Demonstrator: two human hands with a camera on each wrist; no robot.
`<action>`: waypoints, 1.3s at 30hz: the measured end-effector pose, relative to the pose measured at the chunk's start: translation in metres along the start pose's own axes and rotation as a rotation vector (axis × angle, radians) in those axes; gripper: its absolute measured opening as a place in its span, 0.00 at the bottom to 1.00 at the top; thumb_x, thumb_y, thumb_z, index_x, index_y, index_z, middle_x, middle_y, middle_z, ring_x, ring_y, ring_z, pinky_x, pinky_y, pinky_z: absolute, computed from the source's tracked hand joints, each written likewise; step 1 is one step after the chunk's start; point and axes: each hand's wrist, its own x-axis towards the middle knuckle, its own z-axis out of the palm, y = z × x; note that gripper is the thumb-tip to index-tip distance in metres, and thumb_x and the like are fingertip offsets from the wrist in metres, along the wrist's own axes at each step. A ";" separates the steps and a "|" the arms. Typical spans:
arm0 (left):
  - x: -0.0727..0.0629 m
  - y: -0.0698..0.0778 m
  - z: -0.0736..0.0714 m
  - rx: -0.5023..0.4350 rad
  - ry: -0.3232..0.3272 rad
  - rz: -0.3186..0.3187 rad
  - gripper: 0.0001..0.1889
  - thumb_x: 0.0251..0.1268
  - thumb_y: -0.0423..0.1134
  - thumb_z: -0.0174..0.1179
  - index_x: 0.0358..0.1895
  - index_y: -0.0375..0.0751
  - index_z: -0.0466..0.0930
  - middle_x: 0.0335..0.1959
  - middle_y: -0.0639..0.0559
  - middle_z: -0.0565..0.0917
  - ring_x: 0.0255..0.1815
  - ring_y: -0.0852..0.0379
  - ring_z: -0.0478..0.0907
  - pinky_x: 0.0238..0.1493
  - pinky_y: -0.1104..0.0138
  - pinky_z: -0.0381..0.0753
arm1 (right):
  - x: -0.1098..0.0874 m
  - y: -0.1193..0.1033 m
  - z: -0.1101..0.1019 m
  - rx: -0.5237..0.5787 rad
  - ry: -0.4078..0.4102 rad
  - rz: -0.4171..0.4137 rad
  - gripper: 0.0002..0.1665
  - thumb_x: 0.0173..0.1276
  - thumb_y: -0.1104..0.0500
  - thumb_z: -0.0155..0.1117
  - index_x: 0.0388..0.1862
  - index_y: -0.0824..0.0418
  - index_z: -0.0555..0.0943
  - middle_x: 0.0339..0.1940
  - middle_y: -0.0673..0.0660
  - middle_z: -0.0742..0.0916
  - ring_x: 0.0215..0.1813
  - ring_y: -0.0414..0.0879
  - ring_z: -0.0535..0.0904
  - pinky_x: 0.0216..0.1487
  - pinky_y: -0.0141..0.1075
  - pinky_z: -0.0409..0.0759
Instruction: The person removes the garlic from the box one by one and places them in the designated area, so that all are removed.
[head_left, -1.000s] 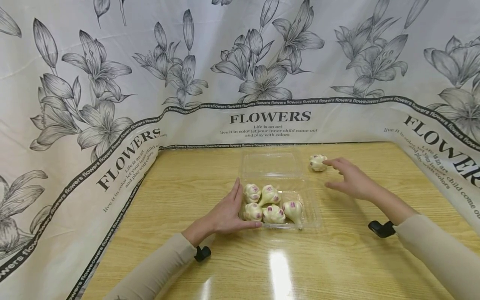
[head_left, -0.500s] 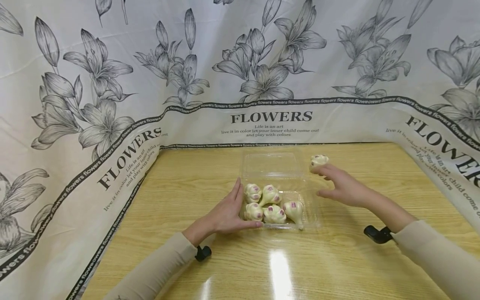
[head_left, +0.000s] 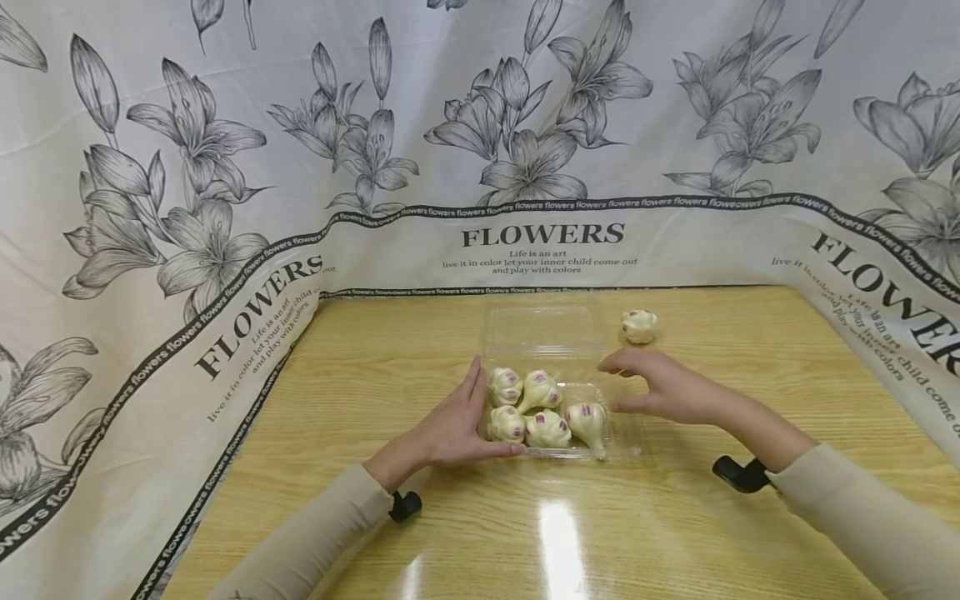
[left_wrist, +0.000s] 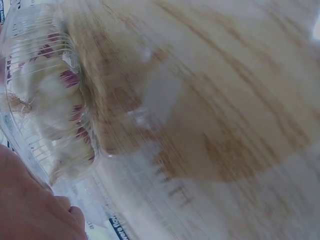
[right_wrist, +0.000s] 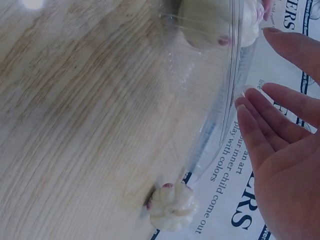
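A clear plastic clamshell box [head_left: 628, 446], its lid [head_left: 540, 329] folded back, holds several white garlic bulbs [head_left: 542, 390] with purple marks. My left hand [head_left: 450, 425] rests against the box's left side, fingers straight along the wall and thumb along the front rim. In the left wrist view, that hand [left_wrist: 35, 205] is beside the box. My right hand [head_left: 667, 387] hovers at the box's right side, with nothing in it. The right wrist view shows the fingers [right_wrist: 277, 122] spread near the rim. One loose garlic bulb [head_left: 639, 326] lies on the table, just beyond the right hand.
The wooden table [head_left: 375, 333] is bordered by a white cloth [head_left: 405, 250] with flower prints at the back and sides. A black wrist mount [head_left: 741, 475] hangs under the right forearm, another mount [head_left: 406, 506] under the left.
My right hand has moved left and toward me, from beside the loose garlic bulb to the box's right edge. The left hand and the bulbs have stayed in place.
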 end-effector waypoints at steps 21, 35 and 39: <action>-0.001 -0.001 0.001 0.005 0.002 -0.006 0.72 0.52 0.85 0.53 0.82 0.34 0.29 0.84 0.41 0.27 0.82 0.39 0.48 0.79 0.53 0.58 | 0.022 -0.002 0.023 0.029 -0.223 -0.103 0.32 0.65 0.59 0.73 0.68 0.64 0.78 0.66 0.63 0.81 0.66 0.63 0.76 0.66 0.62 0.76; -0.001 0.001 -0.002 0.007 -0.004 -0.019 0.72 0.53 0.83 0.55 0.82 0.35 0.28 0.84 0.41 0.26 0.82 0.39 0.47 0.80 0.54 0.56 | 0.028 -0.011 0.021 -0.093 -0.321 -0.113 0.33 0.61 0.62 0.75 0.66 0.66 0.78 0.61 0.60 0.81 0.64 0.60 0.76 0.68 0.59 0.75; -0.001 0.001 -0.002 0.000 -0.003 -0.014 0.72 0.53 0.83 0.55 0.82 0.35 0.28 0.84 0.41 0.27 0.82 0.39 0.47 0.80 0.54 0.56 | 0.028 -0.012 0.018 -0.121 -0.323 -0.082 0.35 0.58 0.60 0.77 0.64 0.66 0.80 0.56 0.56 0.81 0.57 0.53 0.78 0.62 0.52 0.80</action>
